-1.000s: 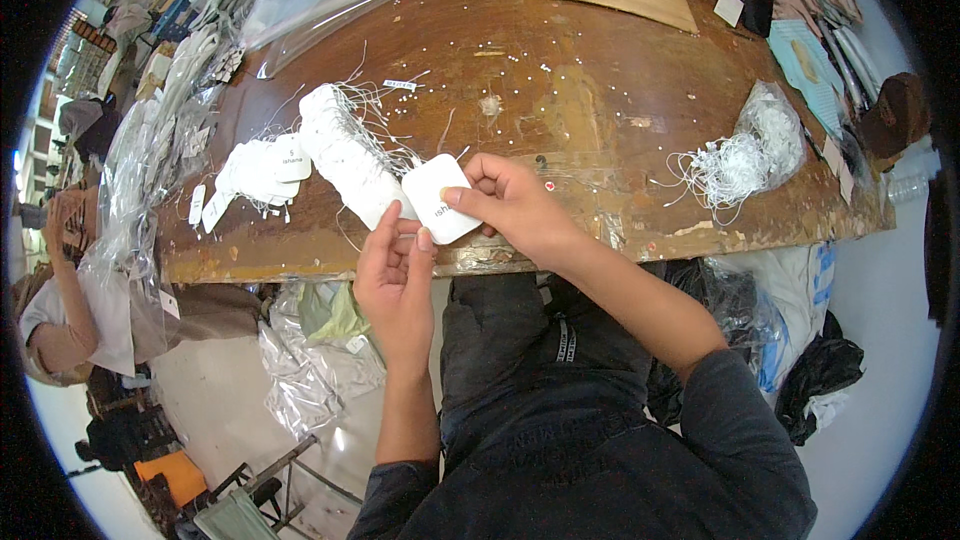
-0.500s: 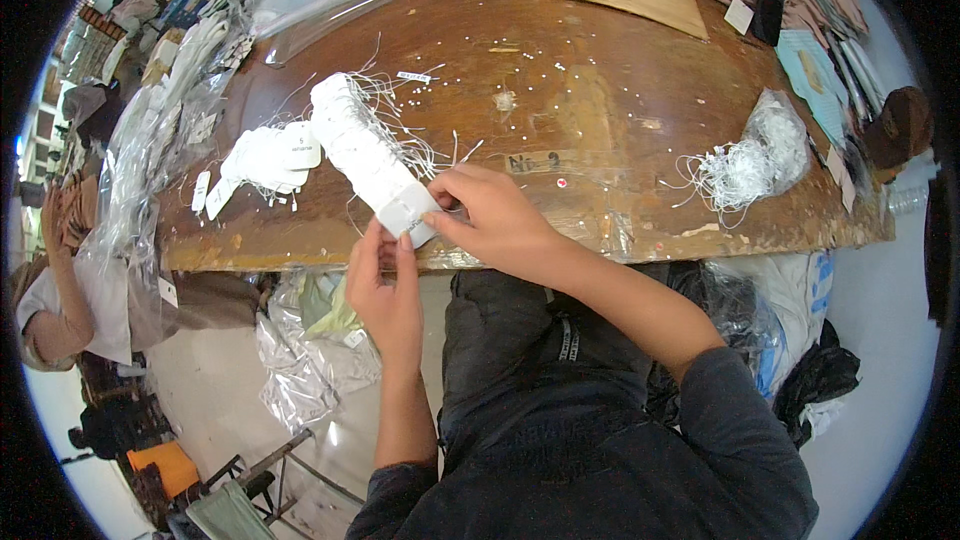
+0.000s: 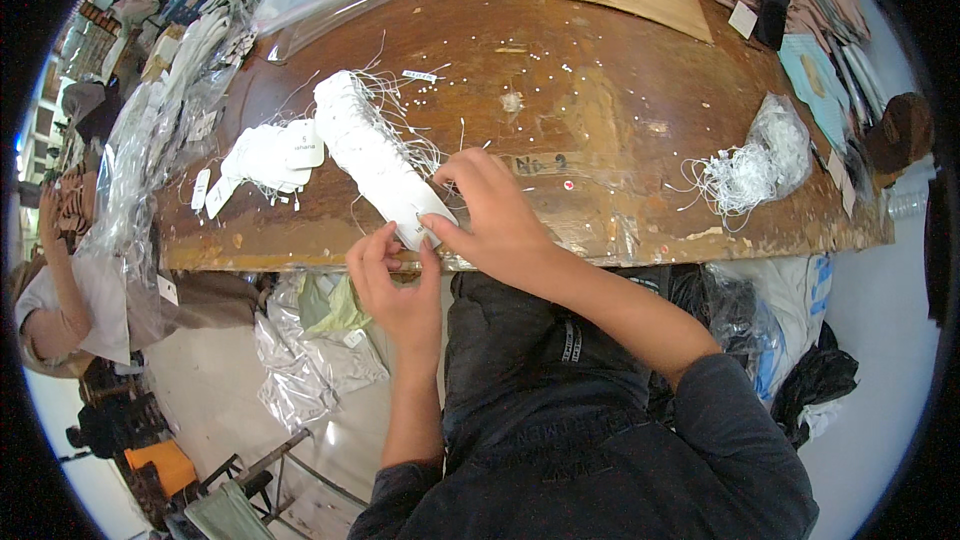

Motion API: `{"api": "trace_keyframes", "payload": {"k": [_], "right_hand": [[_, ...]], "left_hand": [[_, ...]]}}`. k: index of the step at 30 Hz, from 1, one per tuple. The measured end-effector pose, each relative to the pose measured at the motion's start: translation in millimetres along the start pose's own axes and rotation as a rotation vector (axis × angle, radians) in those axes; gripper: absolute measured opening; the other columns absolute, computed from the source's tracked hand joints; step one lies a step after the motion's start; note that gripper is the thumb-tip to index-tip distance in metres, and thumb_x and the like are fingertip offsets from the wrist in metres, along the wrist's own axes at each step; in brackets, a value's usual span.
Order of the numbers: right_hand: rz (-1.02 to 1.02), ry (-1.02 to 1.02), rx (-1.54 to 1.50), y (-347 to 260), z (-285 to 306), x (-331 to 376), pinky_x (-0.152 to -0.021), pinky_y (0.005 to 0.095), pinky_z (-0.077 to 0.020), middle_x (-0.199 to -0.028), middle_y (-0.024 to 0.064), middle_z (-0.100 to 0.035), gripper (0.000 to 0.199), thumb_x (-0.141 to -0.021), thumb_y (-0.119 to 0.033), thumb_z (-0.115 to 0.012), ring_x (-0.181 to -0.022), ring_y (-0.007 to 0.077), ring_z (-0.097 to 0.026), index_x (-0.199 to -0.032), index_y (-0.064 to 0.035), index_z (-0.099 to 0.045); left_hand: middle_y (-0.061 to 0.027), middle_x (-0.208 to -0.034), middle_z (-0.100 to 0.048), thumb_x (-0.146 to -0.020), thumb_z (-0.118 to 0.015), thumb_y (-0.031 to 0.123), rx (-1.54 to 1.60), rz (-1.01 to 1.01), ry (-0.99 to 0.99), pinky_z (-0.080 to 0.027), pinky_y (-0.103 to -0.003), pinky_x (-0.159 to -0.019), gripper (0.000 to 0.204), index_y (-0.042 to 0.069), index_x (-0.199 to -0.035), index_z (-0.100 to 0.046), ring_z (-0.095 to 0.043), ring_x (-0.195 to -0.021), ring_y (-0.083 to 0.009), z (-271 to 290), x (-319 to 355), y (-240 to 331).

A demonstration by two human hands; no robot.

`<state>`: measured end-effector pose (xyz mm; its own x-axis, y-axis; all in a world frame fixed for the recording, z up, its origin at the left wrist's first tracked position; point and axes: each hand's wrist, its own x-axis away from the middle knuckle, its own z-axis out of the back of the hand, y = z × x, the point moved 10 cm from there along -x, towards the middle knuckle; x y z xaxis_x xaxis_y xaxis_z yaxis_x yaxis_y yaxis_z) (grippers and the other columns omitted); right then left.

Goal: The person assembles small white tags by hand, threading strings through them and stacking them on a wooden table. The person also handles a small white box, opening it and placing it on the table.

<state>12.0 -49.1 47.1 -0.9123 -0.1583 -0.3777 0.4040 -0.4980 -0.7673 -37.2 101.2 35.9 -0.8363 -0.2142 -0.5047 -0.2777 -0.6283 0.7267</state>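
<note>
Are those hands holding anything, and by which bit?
The right hand has its thumb on the nearest white hang tag, toward its right edge; the left hand has fingertips at its near edge. Whether either grips it, I can't tell.

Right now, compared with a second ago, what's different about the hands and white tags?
The white tag, held up beside the row of tags, has moved left and toward the person, lining up with the row's near end. The right hand moved with it; the left hand stays at its edge. Unchanged: the smaller tag pile and the white string bundle.
</note>
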Motion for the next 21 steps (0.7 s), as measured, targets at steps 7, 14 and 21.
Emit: {"api": "trace_keyframes", "payload": {"k": [7,14,21], "right_hand": [[-0.022,0.102,-0.255,6.0,12.8,-11.3,-0.105,0.0388,-0.0355,-0.129,0.0213,-0.05,0.051,-0.095,-0.031,-0.058,-0.124,0.0317,-0.047,-0.13,0.0046,-0.046],[-0.238,-0.1,-0.592,26.8,-26.6,-92.6,-0.113,0.0376,-0.0279,-0.144,0.0271,-0.042,0.076,-0.101,-0.055,-0.034,-0.137,0.0339,-0.039,-0.14,0.0103,-0.037],[-0.368,-0.148,-0.776,40.7,-62.8,-130.2,-0.117,0.0348,-0.0198,-0.155,0.0201,-0.032,0.078,-0.101,-0.057,-0.028,-0.144,0.0299,-0.028,-0.147,0.0059,-0.031]], "left_hand": [[-0.0154,-0.126,-0.051,-0.09,-0.061,0.007,0.138,-0.009,0.122,-0.041,-0.036,-0.095,0.039,-0.001,-0.127,-0.052,-0.05,-0.113,-0.0252,16.7,-16.6,-5.9],[-0.0186,-0.152,-0.033,-0.106,-0.027,0.041,0.733,0.347,0.088,-0.017,-0.04,-0.119,0.06,-0.004,-0.146,-0.03,-0.026,-0.144,-0.0298,-10.3,-119.7,-70.5],[-0.0207,-0.156,-0.026,-0.102,-0.022,0.058,0.856,0.433,-0.015,-0.01,-0.04,-0.121,0.079,-0.005,-0.15,-0.019,-0.018,-0.148,-0.0289,-38.8,-145.0,-95.4]]}}
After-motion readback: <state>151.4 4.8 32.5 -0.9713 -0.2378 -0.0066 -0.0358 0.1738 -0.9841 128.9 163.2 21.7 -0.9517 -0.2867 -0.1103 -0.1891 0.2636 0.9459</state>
